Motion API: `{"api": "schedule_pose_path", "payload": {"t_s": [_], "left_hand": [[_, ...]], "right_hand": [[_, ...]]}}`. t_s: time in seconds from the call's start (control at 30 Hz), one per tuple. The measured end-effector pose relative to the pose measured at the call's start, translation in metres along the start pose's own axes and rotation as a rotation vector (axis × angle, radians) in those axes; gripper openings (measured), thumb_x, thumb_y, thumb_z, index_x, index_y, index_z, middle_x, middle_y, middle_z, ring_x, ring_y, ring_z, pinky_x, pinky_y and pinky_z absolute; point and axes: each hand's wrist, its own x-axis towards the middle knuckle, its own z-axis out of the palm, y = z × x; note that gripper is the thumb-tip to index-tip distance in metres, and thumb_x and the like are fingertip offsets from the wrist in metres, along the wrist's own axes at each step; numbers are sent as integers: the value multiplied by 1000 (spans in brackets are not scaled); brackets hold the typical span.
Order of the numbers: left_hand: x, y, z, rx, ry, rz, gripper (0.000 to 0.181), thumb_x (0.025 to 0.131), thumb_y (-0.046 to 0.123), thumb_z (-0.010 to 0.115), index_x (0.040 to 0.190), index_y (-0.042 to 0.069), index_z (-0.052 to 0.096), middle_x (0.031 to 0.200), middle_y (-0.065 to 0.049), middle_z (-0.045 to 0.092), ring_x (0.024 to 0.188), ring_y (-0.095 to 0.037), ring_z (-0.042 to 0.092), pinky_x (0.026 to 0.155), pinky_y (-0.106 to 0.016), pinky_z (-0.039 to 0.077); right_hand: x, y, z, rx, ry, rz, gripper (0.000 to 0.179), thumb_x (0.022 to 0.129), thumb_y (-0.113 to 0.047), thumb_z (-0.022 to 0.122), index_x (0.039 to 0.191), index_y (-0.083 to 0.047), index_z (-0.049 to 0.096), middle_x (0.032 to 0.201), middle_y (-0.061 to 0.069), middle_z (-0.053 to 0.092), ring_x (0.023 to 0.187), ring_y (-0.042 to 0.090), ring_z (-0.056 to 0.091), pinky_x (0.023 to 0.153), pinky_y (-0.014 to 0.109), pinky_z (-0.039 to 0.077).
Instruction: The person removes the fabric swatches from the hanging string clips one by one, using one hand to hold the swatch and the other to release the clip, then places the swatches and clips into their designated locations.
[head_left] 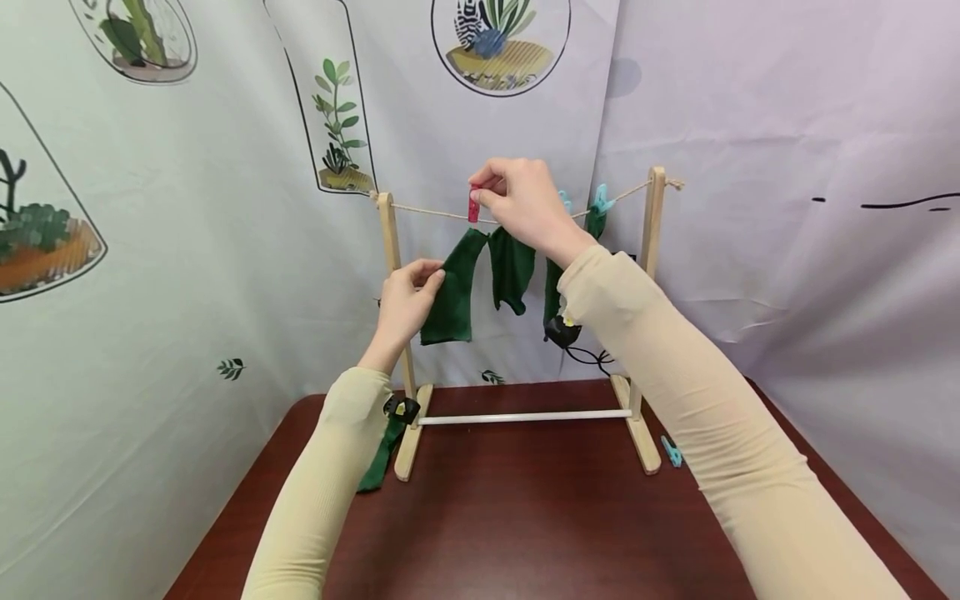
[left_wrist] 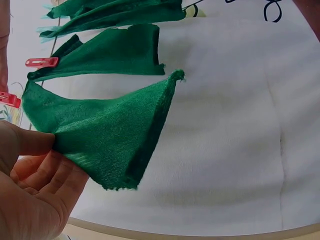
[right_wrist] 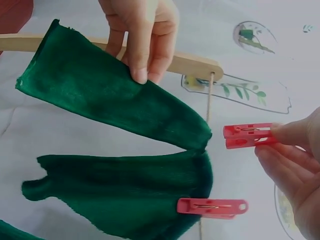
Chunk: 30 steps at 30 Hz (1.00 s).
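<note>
My left hand (head_left: 407, 302) pinches the side edge of a green velvety cloth (head_left: 454, 300) between thumb and fingers. The cloth's upper corner reaches up to the line (head_left: 427, 211). Above that corner, my right hand (head_left: 531, 200) pinches a red clothespin (right_wrist: 247, 135) by its handle end, and its tip points at the cloth across a small gap in the right wrist view. Beside it hangs a second green cloth (right_wrist: 125, 190), held on the line by another red clothespin (right_wrist: 212, 206); the two cloths meet near their tops.
More green cloth (head_left: 596, 223) hangs farther right under light-blue clothespins (head_left: 602, 198). Wooden posts (head_left: 655, 221) carry the line, joined below by a white rod (head_left: 525, 417). On the dark red table (head_left: 525, 517) lie a blue clothespin (head_left: 671, 452) and another green cloth (head_left: 381, 457).
</note>
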Motion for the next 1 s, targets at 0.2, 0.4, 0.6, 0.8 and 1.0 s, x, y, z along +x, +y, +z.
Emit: {"api": "schedule_pose_path", "payload": {"t_s": [0.2, 0.4, 0.6, 0.8, 1.0], "left_hand": [[2, 1, -2, 11, 8, 19, 24, 102, 19, 61, 117, 3, 73, 108, -13, 73, 97, -25, 68, 86, -42, 55], [1, 3, -5, 13, -1, 6, 25, 103, 20, 61, 116, 3, 74, 108, -13, 73, 95, -25, 67, 85, -42, 55], [-2, 3, -9, 21, -7, 16, 27, 103, 24, 62, 115, 4, 75, 105, -13, 74, 92, -24, 67, 83, -41, 55], [-6, 4, -14, 36, -13, 28, 27, 102, 25, 62, 113, 4, 75, 103, -13, 74, 90, -24, 67, 82, -41, 54], [-13, 3, -21, 52, -21, 29, 29, 103, 28, 62, 114, 4, 75, 101, -12, 74, 88, -24, 67, 81, -41, 54]], "right_hand": [[1, -2, -5, -5, -3, -3, 20, 100, -14, 64, 115, -2, 72, 107, 9, 74, 93, 18, 69, 79, 29, 52], [0, 1, -5, -12, -46, 33, 26, 100, -17, 64, 122, -4, 69, 112, 9, 72, 101, 19, 68, 89, 33, 54], [-3, 5, -8, 4, -76, 94, 33, 100, -25, 65, 129, -9, 65, 116, 6, 70, 106, 15, 67, 68, 30, 57], [-8, 7, -11, -3, -101, 99, 36, 101, -27, 64, 131, -9, 64, 119, 6, 70, 109, 15, 66, 74, 30, 56], [-13, 12, -15, 3, -99, 90, 40, 101, -28, 64, 136, -9, 62, 123, 7, 69, 112, 15, 66, 84, 31, 55]]}}
